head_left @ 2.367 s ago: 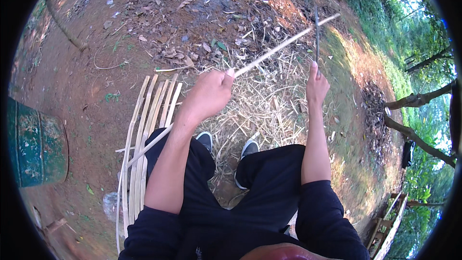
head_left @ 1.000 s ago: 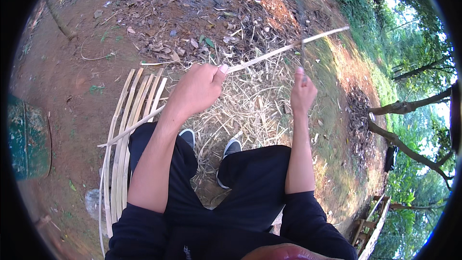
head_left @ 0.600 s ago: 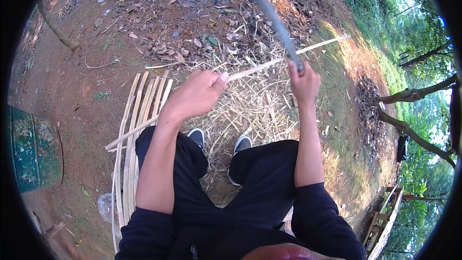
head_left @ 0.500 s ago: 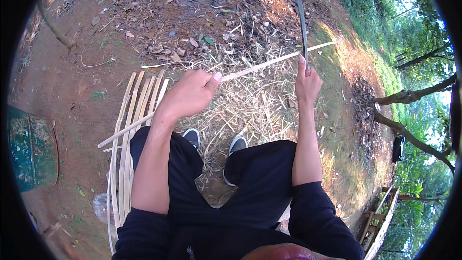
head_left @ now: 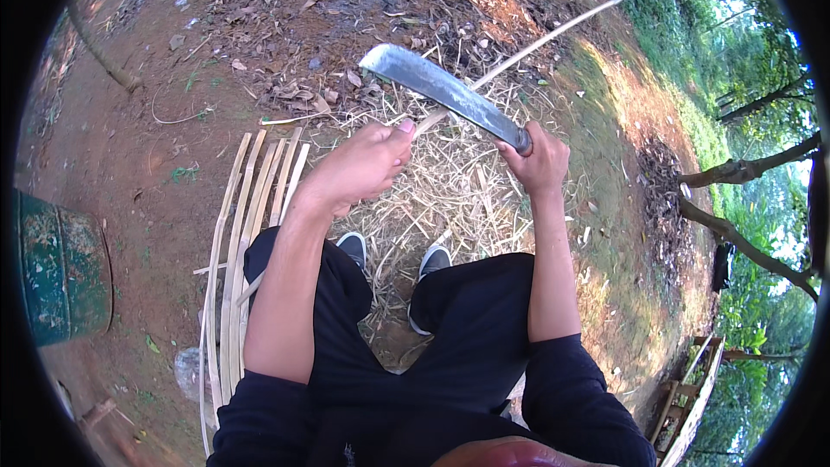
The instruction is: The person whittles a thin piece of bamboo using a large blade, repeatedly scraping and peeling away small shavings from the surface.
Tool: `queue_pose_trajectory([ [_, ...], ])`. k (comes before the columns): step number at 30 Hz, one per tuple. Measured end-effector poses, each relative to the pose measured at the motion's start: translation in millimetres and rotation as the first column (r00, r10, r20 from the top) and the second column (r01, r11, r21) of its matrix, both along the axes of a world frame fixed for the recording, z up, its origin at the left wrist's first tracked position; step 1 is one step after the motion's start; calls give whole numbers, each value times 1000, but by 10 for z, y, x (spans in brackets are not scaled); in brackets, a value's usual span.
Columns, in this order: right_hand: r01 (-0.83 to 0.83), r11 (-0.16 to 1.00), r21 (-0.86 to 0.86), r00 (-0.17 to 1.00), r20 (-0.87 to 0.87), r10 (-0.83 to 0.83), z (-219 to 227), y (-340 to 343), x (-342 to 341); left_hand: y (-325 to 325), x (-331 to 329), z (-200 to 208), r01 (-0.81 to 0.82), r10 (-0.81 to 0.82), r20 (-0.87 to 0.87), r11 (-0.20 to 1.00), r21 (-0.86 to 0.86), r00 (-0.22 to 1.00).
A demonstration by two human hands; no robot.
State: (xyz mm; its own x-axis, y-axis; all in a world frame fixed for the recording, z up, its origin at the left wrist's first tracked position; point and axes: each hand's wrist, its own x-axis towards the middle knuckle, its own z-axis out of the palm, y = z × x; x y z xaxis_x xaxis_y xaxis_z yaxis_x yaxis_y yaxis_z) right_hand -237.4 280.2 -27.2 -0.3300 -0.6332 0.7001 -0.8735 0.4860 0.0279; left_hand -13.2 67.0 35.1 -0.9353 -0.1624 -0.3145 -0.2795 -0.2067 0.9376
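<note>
My left hand (head_left: 367, 162) is closed around a long, pale strip of split bamboo or wood (head_left: 546, 39). The strip slants up to the far right, and its near end passes behind my left forearm. In my right hand (head_left: 540, 160) is the handle of a machete (head_left: 441, 89). Its broad grey blade points up and left, lying across the strip just beyond my left hand. Whether the blade touches the strip I cannot tell. Most of the handle is hidden in my fist.
Several similar strips (head_left: 238, 242) lie side by side at my left leg. Pale shavings (head_left: 450, 190) cover the ground around my shoes. A green metal drum (head_left: 65, 268) stands at the left edge. Tree branches (head_left: 743, 171) and a wooden rack (head_left: 689, 398) are at the right.
The machete has swung from upright at the right to lie across the strip, blade pointing left. The strip's far end has risen, and my right hand has moved slightly left and lower.
</note>
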Motion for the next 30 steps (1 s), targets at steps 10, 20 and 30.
queue_pose_trajectory([
  [10, -128, 991, 33, 990, -58, 130, 62, -225, 416, -99, -70, -264, -52, 22, -79, 918, -394, 997],
  [20, 412, 890, -197, 796, 552, -247, 30, 203, -166, -215, 7, -244, 38, -36, 14, 891, -453, 999],
  [30, 195, 971, -139, 955, 252, -156, -73, 200, -250, -248, 14, -292, -22, -14, -77, 897, -441, 997],
])
